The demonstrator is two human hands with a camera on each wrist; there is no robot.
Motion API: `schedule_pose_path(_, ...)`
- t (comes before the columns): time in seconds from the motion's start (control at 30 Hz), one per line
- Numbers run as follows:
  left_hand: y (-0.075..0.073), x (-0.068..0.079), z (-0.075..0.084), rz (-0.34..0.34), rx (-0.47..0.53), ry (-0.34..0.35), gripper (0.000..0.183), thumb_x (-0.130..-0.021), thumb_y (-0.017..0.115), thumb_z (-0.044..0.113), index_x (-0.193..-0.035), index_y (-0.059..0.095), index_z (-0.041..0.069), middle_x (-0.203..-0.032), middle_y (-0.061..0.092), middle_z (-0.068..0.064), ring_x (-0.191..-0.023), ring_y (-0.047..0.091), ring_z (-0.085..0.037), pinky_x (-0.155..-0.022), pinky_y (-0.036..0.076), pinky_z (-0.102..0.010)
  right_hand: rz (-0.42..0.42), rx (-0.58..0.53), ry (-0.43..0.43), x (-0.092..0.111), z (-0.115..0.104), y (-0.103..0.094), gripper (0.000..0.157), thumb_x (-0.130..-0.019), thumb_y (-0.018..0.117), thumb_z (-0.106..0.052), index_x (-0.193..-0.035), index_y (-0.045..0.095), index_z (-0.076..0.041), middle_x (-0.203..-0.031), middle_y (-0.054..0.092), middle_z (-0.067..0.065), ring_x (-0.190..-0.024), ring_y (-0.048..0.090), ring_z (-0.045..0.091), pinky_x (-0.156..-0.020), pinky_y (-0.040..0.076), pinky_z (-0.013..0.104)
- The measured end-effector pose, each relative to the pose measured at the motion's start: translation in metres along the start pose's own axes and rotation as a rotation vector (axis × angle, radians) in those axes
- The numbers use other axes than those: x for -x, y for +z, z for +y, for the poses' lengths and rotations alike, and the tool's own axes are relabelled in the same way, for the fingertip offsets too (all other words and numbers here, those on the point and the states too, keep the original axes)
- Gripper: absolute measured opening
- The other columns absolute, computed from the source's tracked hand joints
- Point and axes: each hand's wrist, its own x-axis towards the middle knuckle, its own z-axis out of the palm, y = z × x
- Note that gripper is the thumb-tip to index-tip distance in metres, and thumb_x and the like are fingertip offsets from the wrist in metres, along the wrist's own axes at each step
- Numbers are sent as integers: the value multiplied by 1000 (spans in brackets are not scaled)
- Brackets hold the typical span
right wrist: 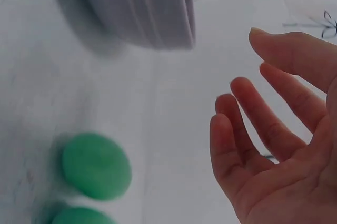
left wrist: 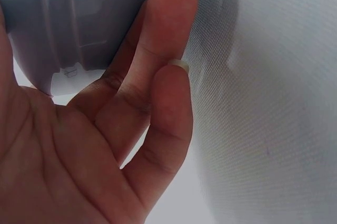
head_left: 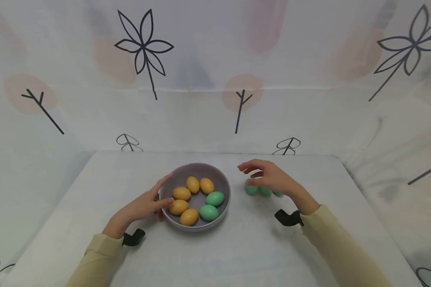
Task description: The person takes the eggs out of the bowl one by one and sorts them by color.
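A grey-purple bowl (head_left: pixel 219 179) stands near the middle of the white table, holding several orange-yellow eggs (head_left: pixel 192 185) and two green eggs (head_left: pixel 209 213). My left hand (head_left: pixel 147 203) grips the bowl's left side, thumb over the rim and other fingers against the outer wall. In the left wrist view its fingers (left wrist: pixel 171 103) curl low by the bowl's side. To the bowl's right, my right hand (head_left: pixel 273 177) hovers with loosely bent fingers and nothing in them. Beneath it are green eggs (head_left: pixel 252 189) on the table, partly hidden by the hand; two show in the right wrist view.
The white-covered table (head_left: pixel 208 259) reaches back to a pale cloth backdrop (head_left: pixel 201 119) printed with line-drawn flowers and twigs. Dark straps with small black pieces (head_left: pixel 287 218) sit at both wrists, near the yellow sleeves (head_left: pixel 337 243).
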Motion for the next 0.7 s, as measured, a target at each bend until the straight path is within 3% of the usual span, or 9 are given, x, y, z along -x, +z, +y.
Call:
schedule_pose_path(0.1,0,0,0,-1,-1,-2,80,-99,59,46,-159,6,39,-77,66,-10,-70,65,-27,-80,44,-42,-66,-7,-20,-14,-8,10,39,-90,75,-9,-127,65,-7,-125,65,6,-113,60,24,-96,47,41)
schedule_pose_path(0.3,1,1,-3,0,7,8,80,-99,59,45,-159,6,40,-77,66,-10,-70,65,-27,-82,43,-43,-222,-19,-28,-44,-19,26,34,-92,71,-9,-125,67,-1,-124,66,15,-113,61,32,-94,49,35)
schedule_pose_path(0.47,0,1,-3,-4,6,-2,80,-99,59,46,-158,5,41,-78,66,-10,-70,65,-26,-83,43,-44,-327,54,-51,-67,-26,35,33,-92,71,-12,-124,69,-3,-121,68,11,-108,64,20,-93,48,34)
schedule_pose_path(0.7,-1,0,0,-8,-3,-3,80,-99,58,46,-158,4,41,-76,67,-9,-70,65,-27,-82,42,-43,-496,48,30,-94,-33,47,33,-90,72,-4,-123,70,-2,-118,70,9,-106,66,13,-92,49,30)
